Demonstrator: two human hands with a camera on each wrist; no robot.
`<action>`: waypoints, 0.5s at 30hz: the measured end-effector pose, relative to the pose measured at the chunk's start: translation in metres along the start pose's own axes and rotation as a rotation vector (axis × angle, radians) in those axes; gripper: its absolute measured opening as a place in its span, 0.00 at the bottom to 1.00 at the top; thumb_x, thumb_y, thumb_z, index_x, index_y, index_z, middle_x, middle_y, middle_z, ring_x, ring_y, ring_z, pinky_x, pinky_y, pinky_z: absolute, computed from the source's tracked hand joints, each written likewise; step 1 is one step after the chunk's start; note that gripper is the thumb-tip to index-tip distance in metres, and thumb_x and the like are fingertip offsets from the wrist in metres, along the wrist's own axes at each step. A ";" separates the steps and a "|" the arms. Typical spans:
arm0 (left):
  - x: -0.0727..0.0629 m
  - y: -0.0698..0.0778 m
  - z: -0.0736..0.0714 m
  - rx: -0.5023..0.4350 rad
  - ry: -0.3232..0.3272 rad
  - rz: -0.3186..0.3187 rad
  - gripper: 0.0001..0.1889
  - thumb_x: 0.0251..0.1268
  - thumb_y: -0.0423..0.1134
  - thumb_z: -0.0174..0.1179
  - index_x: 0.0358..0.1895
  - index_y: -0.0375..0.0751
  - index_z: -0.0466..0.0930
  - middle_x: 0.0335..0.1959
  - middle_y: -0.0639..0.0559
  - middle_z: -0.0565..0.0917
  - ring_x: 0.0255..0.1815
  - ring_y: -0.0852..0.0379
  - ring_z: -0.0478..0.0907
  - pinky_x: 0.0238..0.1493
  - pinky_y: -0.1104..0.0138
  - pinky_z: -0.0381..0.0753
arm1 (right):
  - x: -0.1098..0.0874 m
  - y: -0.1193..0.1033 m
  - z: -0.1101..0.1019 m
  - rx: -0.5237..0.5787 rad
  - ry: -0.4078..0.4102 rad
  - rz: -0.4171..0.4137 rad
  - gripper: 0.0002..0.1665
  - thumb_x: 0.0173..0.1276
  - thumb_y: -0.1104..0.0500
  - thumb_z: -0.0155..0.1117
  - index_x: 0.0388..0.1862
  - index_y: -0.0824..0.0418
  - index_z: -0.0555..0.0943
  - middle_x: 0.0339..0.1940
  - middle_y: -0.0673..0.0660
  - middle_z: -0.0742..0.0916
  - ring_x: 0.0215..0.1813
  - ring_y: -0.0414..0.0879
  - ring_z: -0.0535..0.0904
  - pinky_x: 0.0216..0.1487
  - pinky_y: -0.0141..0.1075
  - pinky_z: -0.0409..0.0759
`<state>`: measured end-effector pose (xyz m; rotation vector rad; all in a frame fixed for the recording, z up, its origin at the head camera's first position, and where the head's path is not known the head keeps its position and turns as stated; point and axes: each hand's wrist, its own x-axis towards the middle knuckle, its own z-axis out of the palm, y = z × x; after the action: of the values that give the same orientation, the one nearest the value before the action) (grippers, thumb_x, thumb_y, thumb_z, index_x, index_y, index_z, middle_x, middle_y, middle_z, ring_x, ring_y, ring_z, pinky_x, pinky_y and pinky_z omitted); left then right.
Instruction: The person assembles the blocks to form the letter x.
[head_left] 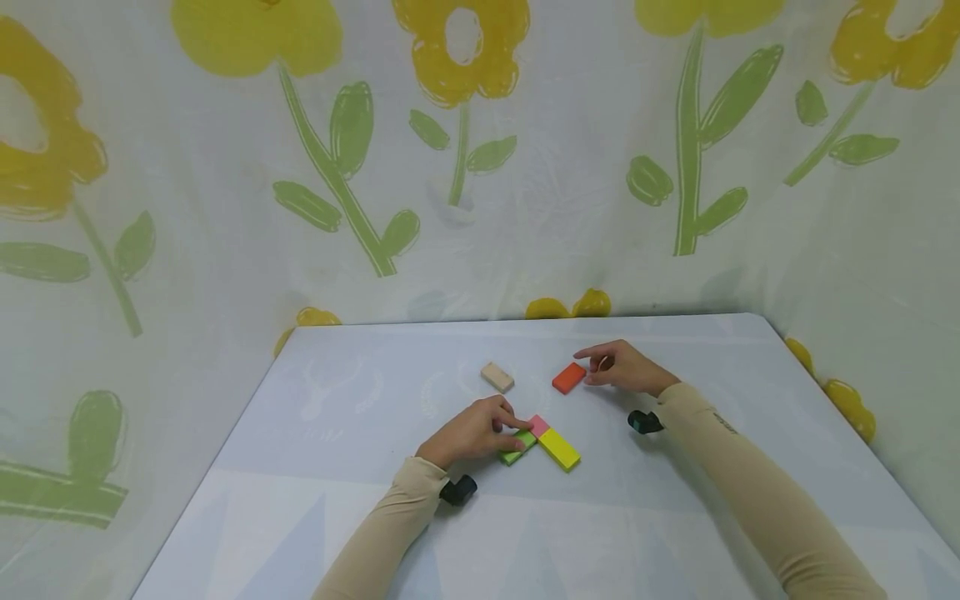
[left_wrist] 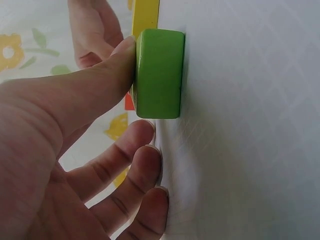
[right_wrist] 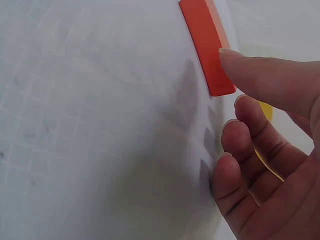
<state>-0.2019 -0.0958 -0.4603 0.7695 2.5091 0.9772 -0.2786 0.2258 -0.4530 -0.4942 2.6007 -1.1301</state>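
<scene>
Green block (left_wrist: 160, 74) sits partly under the left hand (head_left: 474, 430), fingers loose; the right hand (head_left: 627, 368), fingers parted, touches an orange block (head_left: 567, 379).

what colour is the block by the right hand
Orange-red block, clearest in the right wrist view.

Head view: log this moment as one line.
left hand: touches green block | right hand: at orange block | beige block: untouched
</scene>
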 end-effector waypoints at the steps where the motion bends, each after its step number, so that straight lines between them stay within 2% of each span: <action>1: 0.000 0.000 0.000 0.000 -0.001 -0.003 0.19 0.63 0.45 0.74 0.57 0.53 0.89 0.44 0.57 0.79 0.45 0.58 0.73 0.43 0.71 0.74 | 0.001 0.000 0.000 0.000 -0.004 0.001 0.28 0.68 0.62 0.73 0.67 0.62 0.81 0.39 0.58 0.83 0.42 0.49 0.75 0.40 0.33 0.76; 15: 0.000 -0.001 0.000 -0.004 -0.001 -0.001 0.19 0.63 0.45 0.74 0.57 0.54 0.89 0.43 0.57 0.80 0.44 0.58 0.73 0.41 0.72 0.74 | 0.006 -0.004 0.000 -0.003 -0.040 -0.020 0.28 0.66 0.64 0.74 0.66 0.64 0.82 0.37 0.60 0.85 0.39 0.48 0.74 0.38 0.32 0.73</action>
<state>-0.2021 -0.0958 -0.4609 0.7676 2.5055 0.9806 -0.2833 0.2209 -0.4510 -0.5395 2.5698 -1.1112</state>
